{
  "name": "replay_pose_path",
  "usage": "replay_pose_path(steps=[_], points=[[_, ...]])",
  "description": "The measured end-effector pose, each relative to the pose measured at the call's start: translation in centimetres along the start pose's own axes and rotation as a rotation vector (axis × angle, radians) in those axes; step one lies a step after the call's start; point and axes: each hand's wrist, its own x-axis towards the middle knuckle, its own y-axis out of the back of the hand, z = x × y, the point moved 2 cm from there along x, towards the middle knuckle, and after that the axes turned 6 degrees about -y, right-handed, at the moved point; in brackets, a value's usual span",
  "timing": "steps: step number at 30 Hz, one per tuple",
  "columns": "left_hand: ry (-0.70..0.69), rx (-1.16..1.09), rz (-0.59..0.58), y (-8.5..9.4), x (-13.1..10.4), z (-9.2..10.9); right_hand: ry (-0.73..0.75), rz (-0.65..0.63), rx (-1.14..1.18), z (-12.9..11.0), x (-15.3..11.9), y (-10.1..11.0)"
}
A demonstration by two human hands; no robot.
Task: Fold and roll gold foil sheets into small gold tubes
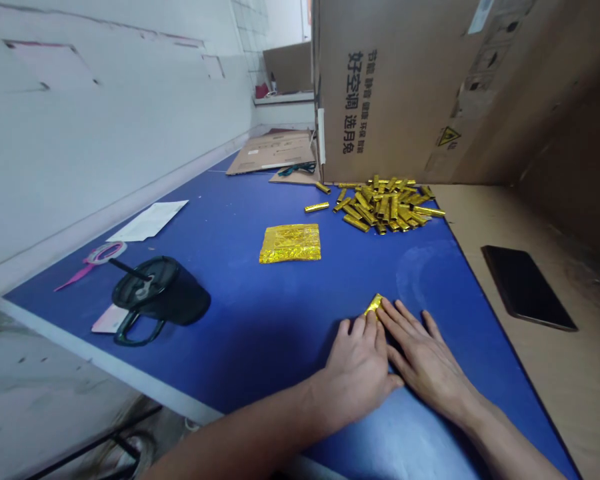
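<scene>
A small folded piece of gold foil [374, 304] lies on the blue table, mostly covered by my fingers. My left hand [359, 367] is closed, its bent fingers pressed down at the near end of the foil. Beside it my right hand [427, 360] lies flat with its fingers stretched out, the foremost fingertips touching the foil's right edge. Farther off, to the left, is a flat stack of gold foil sheets [290, 243]. Behind, a heap of gold foil tubes [387, 205] rests against the cardboard box, with one loose tube [317, 207] to its left.
A dark mug with a straw [167, 293] stands at the left, near a roll of tape [105, 252] and white paper [149, 221]. The large cardboard box [400, 127] closes off the back. At the right lies a black phone [527, 287] on a brown surface.
</scene>
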Motion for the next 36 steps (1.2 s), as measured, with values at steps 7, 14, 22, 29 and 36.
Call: replay_pose_path(steps=[7,14,22,29,36], points=[[-0.013,-0.001,0.026,-0.03,0.27,-0.25,0.018,0.026,0.024,0.13,-0.06,-0.12],[-0.031,0.000,0.006,-0.06,0.00,-0.57,-0.011,0.018,0.037,-0.09,-0.04,0.04],[-0.025,0.031,-0.025,0.21,-0.29,-0.63,-0.007,0.020,0.025,-0.10,-0.05,0.14],[0.016,0.079,-0.028,-0.16,-0.33,-0.17,-0.021,-0.001,0.015,-0.13,-0.06,0.25],[0.048,0.099,0.006,-0.67,-0.40,0.20,-0.033,-0.019,0.025,-0.28,-0.03,0.30]])
